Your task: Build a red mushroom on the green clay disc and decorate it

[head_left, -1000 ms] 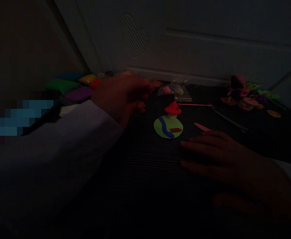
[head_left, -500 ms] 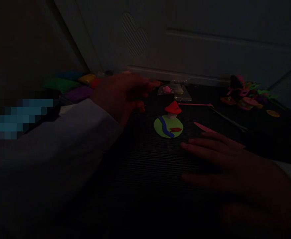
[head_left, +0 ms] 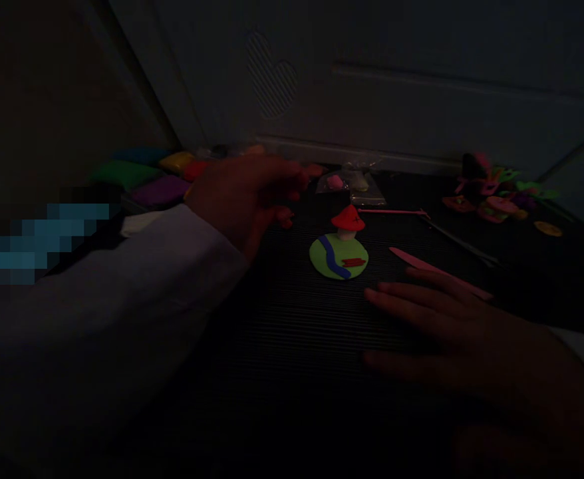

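A flat green clay disc (head_left: 316,256) lies on the dark table, with a wavy blue strip (head_left: 330,256) and small red-brown strips (head_left: 354,263) across it. At its back edge stands a clay mushroom with a red cap (head_left: 348,218) and white stem (head_left: 346,234). My left hand (head_left: 245,193) is raised to the left of the mushroom, thumb apart from its bent fingers, nothing visible between them. To the right, my right hand (head_left: 461,332) is spread palm down, low by the table. A pink plastic clay knife (head_left: 422,259) lies just behind its fingers.
Packs of coloured clay, including a green pack (head_left: 125,174) and a purple one (head_left: 161,190), are at back left. Clear bags (head_left: 366,193), a thin pink stick (head_left: 392,211), a long thin tool (head_left: 461,243) and a colourful pile (head_left: 496,193) sit farther back. A white panel (head_left: 396,106) rises behind.
My right hand has shifted slightly right and toward me, its fingers spreading, so more of the pink knife shows. My left hand has barely moved.
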Motion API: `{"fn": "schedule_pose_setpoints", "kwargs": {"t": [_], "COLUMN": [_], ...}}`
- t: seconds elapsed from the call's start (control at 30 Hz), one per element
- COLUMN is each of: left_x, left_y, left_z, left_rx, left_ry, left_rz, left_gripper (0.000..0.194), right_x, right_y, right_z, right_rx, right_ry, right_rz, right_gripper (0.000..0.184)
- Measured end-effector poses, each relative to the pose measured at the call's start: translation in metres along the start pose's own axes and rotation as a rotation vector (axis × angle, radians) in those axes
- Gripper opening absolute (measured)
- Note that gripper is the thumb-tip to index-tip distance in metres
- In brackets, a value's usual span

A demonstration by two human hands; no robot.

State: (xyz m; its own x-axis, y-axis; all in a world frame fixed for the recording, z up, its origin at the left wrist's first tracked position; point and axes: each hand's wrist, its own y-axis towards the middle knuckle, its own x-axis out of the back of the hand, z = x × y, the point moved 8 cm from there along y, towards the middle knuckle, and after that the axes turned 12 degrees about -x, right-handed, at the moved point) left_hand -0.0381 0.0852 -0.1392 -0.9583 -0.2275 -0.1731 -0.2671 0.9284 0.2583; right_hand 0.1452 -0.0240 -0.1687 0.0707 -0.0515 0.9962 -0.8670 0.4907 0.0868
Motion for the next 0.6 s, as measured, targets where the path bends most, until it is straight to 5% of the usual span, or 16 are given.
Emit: {"fn": "schedule_pose_setpoints", "kwargs": {"t": [0.6], "left_x": [0.0012], "left_y": [0.0012], "left_z": [-0.0003], "left_rx": [-0.015], "left_ry": [0.042], "left_rz": [0.029], "left_gripper": [0.012], "right_x": [0.0023], "right_y": [-0.0002], "right_z": [0.0031], "right_rx": [-0.051], "right_ry": [0.003], "right_rz": [-0.012], "right_gripper": [0.065]}}
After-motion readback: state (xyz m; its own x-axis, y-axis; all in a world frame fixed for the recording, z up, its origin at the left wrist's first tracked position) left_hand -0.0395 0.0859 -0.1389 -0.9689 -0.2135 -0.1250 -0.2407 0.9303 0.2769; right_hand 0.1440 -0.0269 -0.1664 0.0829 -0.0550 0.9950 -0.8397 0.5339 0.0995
